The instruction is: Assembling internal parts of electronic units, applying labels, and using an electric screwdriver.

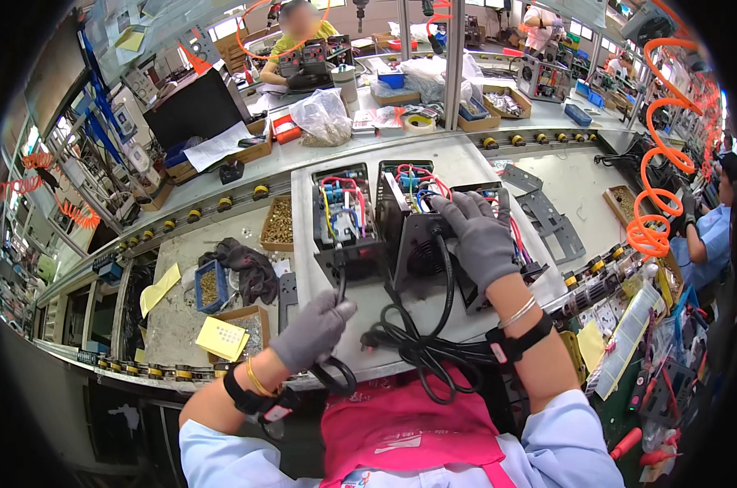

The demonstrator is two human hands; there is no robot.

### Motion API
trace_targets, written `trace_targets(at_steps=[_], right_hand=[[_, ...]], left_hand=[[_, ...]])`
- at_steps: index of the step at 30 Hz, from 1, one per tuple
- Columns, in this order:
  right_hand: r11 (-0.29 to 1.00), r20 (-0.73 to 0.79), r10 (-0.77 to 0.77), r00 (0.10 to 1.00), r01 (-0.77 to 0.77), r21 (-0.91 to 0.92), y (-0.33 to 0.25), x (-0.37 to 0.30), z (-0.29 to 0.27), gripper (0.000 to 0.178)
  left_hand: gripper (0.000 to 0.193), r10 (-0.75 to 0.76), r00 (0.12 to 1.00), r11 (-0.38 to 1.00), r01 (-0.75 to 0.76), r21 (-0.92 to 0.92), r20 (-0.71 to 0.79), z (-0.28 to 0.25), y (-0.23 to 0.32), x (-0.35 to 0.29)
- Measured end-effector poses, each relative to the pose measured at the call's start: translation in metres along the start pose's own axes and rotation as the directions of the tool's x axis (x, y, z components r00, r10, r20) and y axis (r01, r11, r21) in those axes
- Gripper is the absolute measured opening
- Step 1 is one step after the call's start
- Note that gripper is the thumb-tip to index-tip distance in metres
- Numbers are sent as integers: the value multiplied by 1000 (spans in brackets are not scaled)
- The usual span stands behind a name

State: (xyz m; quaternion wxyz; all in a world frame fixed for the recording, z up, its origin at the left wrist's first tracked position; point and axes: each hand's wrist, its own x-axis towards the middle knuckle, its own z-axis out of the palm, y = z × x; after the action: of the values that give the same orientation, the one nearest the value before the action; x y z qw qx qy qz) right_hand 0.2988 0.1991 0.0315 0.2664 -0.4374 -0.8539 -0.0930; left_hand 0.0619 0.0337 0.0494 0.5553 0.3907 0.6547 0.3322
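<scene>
The left hand (pixel 313 327) is closed round a cable (pixel 341 281) at the near-left corner of the board (pixel 367 302), apparently controlling slack. The right hand (pixel 476 240) lies spread over the middle unit (pixel 414 242) on the board, seemingly steadying it.

One head-worn fisheye looks down and forward, close above the left hand (pixel 313 329), right hand (pixel 480 242) and pallet (pixel 478 327).
</scene>
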Motion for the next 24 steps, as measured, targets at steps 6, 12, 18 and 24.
trace_targets(at_steps=[6,12,18,24], right_hand=[[982,168,12,986,19,-187,-5,0,9,49],[999,23,-36,999,36,6,-21,-28,-27,63],[996,-76,74,994,-77,-35,11,-100,-34,78],[995,-78,59,995,-64,-70,24,-78,-12,86]], left_hand=[[32,117,993,992,-117,38,6,17,-33,-15],[36,230,972,964,-222,-146,43,23,-67,2],[37,378,926,922,-377,-85,-9,16,-86,11],[43,511,858,846,-492,208,-48,37,-102,33]])
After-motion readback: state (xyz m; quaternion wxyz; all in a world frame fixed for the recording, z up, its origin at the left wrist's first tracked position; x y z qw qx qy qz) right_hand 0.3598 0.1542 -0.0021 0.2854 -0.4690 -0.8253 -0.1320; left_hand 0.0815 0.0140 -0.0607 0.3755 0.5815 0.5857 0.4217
